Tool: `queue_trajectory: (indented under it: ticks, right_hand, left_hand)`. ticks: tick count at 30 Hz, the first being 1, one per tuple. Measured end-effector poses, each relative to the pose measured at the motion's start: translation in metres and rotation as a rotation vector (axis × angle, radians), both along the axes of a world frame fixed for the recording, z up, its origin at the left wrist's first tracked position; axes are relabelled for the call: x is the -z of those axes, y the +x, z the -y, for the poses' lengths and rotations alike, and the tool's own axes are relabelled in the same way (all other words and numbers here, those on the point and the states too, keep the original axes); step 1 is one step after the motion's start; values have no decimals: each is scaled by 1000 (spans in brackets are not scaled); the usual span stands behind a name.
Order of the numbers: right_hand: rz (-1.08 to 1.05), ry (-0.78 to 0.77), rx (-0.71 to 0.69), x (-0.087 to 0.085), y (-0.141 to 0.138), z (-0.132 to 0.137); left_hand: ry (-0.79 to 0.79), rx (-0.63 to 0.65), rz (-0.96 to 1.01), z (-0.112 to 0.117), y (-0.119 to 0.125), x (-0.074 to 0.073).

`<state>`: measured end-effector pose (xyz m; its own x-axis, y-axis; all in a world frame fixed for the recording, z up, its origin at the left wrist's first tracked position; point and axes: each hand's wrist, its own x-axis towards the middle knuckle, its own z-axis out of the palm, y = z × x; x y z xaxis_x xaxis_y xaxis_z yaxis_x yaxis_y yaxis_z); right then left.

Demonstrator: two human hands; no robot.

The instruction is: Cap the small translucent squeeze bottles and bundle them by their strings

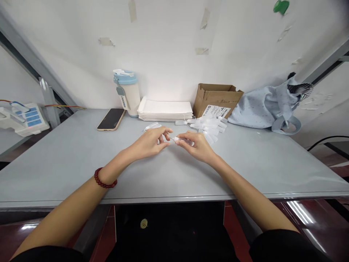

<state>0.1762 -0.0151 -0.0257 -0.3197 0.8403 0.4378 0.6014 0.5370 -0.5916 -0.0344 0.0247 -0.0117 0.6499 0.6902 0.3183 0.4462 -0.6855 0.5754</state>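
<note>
Over the middle of the grey table, my right hand (197,145) pinches a small clear plastic tube (187,141) by its white end, with the thumb and index finger pressed on it. From that end a thin wire or thread sticks out to the left. My left hand (154,141) faces it with curved fingers apart; the thumb and index finger are close to the wire's tip, and no grip shows. Just behind the right hand lies a loose pile of similar clear tubes (209,126). More clear pieces (152,126) lie behind the left hand, partly hidden by it.
Along the wall stand a phone (111,119) lying flat, a cream and blue tumbler (129,95), a stack of white envelopes or cards (165,109), an open cardboard box (215,97) and a light blue cloth bag (257,107). The table's front edge (174,198) runs beneath my forearms.
</note>
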Motion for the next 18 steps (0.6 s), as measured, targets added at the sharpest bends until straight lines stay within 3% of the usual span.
queue_trajectory:
  ticks: [7,18]
  right_hand:
    - [-4,63,13,3,4,-4]
    - [37,97,-44,15,1,-8]
  left_hand:
    - [2,-12,-7,-2,-3,-8]
    - [36,15,-55,0,3,0]
